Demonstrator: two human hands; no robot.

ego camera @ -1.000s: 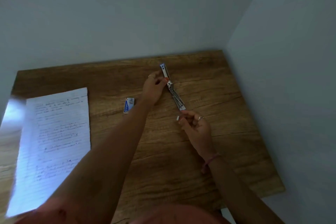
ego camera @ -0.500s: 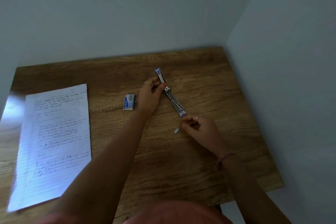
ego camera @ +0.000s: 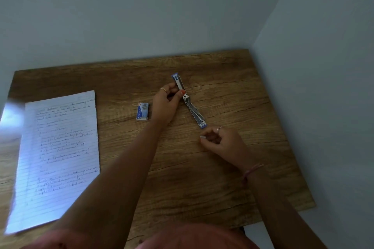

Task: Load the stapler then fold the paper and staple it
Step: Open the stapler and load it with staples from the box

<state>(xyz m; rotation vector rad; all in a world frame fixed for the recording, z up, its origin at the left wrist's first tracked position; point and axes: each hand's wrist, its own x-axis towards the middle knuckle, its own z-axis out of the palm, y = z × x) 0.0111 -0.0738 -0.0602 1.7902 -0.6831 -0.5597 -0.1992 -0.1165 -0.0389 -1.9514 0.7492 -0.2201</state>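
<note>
The stapler (ego camera: 189, 102) lies swung fully open on the wooden table (ego camera: 232, 91), a long thin strip of bare metal with blue plastic ends, its axis running from far-left to near-right. The left hand (ego camera: 166, 105) pinches its far half between thumb and fingers. The right hand (ego camera: 220, 143), fingers curled, pinches a small pale staple strip (ego camera: 202, 137) just beyond the near tip. A small blue-and-white staple box (ego camera: 142, 111) sits left of the left hand; a handwritten lined paper (ego camera: 58, 157) lies flat farther left.

Wooden table (ego camera: 212, 178), pale corner walls (ego camera: 141, 16)
</note>
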